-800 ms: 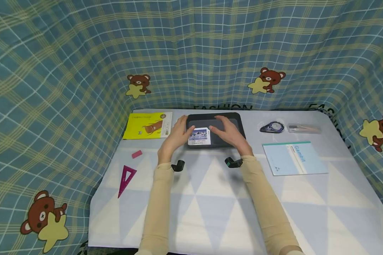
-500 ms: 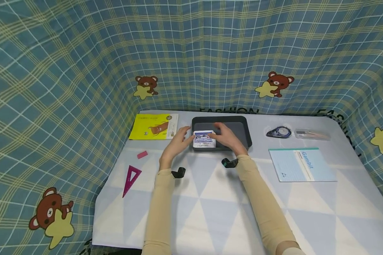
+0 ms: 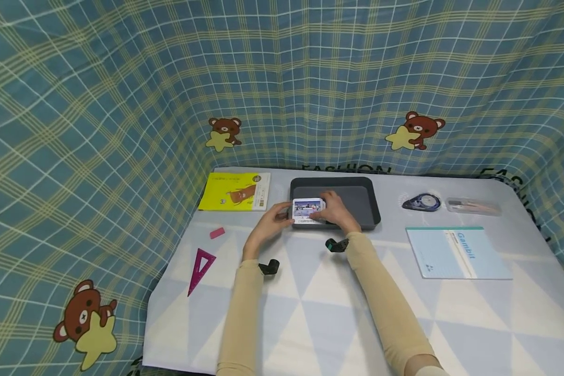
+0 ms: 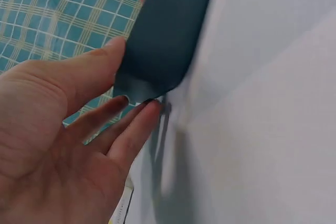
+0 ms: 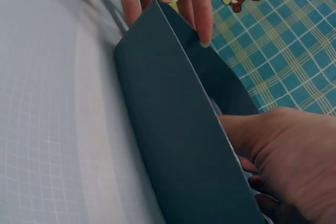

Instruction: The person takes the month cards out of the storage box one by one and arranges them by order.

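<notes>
A dark grey tray [image 3: 364, 201] lies at the far middle of the table in the head view. A stack of picture cards [image 3: 305, 208] is at its left side, white-edged with a blue printed picture. My right hand [image 3: 336, 211] reaches over the front wall and grips the cards' right edge, thumb on top. In the right wrist view its fingertips are hidden behind the tray wall. My left hand [image 3: 270, 224] is at the tray's front left corner. Seen by the left wrist camera, its thumb and fingertips [image 4: 149, 109] straddle that corner, pinching it.
A yellow book [image 3: 230, 191], a pink eraser [image 3: 217, 233] and a purple set square [image 3: 199, 271] lie on the left. To the right are a correction tape [image 3: 422, 202], a clear case [image 3: 473, 207] and a blue notebook [image 3: 458, 253]. Plaid cloth stands behind the table.
The left hand has come nearer and moved from beside the tray onto its left corner. The right hand has closed from spread fingers onto the cards. The head view has shifted.
</notes>
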`<state>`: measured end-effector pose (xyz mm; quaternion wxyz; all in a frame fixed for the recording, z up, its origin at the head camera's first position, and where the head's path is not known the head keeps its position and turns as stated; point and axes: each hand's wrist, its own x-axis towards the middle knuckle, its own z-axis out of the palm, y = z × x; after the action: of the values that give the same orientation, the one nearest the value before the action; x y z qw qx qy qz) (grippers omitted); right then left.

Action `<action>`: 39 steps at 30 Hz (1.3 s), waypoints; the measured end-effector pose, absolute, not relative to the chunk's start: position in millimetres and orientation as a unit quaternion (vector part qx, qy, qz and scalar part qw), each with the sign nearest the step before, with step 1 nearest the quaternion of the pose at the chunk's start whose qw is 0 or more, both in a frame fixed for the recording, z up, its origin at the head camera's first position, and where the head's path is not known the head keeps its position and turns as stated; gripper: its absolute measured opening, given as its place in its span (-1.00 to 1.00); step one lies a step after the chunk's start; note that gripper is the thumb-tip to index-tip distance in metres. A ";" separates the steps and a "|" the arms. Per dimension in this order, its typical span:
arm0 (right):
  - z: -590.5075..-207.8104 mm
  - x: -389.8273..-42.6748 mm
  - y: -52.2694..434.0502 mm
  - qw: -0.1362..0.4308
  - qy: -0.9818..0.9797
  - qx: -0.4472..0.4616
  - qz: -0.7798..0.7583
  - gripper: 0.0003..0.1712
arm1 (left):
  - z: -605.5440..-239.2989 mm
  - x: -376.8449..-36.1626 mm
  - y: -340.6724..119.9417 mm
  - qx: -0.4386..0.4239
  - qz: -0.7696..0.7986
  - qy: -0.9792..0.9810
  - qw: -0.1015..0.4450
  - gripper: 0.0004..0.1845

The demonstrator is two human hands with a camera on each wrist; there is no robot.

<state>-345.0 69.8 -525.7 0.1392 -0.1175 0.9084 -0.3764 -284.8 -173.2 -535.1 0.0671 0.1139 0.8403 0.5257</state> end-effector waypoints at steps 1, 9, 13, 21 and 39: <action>-526.1 -345.1 70.1 0.137 0.910 -0.116 -0.374 -0.04 | -534.9 -284.4 -172.5 0.109 0.526 0.841 0.068 -0.35; -526.5 -340.0 62.1 0.101 0.904 -0.105 -0.402 -0.24 | -527.1 -278.3 -170.6 0.081 0.505 0.855 0.085 -0.34; -523.2 -331.5 57.7 0.082 0.877 -0.101 -0.463 -0.49 | -526.9 -271.8 -173.5 0.056 0.500 0.859 0.093 -0.34; -499.6 -321.6 71.8 0.028 0.860 -0.105 -0.498 -0.62 | -528.4 -274.6 -172.2 0.053 0.501 0.858 0.098 -0.32; -513.4 -232.8 87.1 0.052 0.869 -0.112 -0.479 -0.60 | -524.6 -280.9 -165.7 0.039 0.501 0.858 0.111 -0.32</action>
<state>-232.8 87.1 -513.4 0.0518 -0.1125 0.8690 -0.4791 -280.9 -165.7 -524.6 0.1108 0.0391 0.8576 0.5008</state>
